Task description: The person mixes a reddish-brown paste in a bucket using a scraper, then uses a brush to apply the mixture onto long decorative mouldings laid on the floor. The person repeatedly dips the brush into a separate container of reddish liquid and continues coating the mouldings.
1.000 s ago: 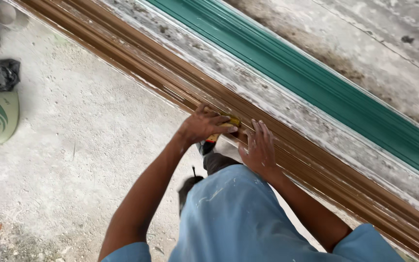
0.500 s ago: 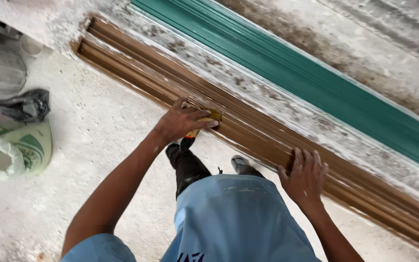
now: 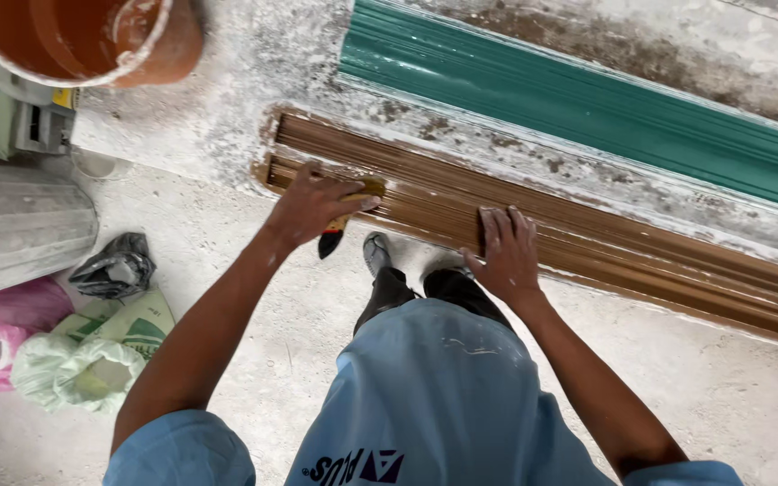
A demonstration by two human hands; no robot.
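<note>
My left hand [image 3: 310, 205] grips a paintbrush [image 3: 342, 223] with a dark handle, its bristles pressed on a long brown ribbed moulding [image 3: 587, 238] near that strip's left end. Flat on the same moulding, a little to the right, rests my right hand [image 3: 506, 250] with fingers spread. The brown moulding lies on a dusty white ledge [image 3: 227, 117]. Behind it runs a long green moulding [image 3: 587, 108]. My light blue shirt [image 3: 434, 396] and dark shoes [image 3: 376, 254] fill the lower middle.
An orange-brown bucket [image 3: 83, 40] of brown paint stands at the top left. On the concrete floor at left lie a grey sack [image 3: 11, 225], a black bag [image 3: 114, 267], a pink bag [image 3: 2, 328] and a pale green bag [image 3: 92, 360].
The view and both hands have shifted left along the brown moulding, reaching its left end. The bucket has come into view. My right hand now lies closer to my left.
</note>
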